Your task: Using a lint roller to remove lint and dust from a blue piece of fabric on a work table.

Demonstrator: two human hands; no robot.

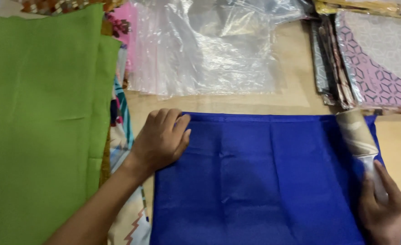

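Pinning the blue cloth, lying flat on the worktop, at its top-left corner with the left hand spread flat, holding nothing; right hand wrapped around the lint roller handle at the right edge; judging: keeping cloth taut, rolling straight overlapping passes.

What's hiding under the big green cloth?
Under the green cloth, patterned fabrics peek out along its right edge, beside the left hand pressing the blue cloth. How many lie beneath, and their full patterns, stay covered.
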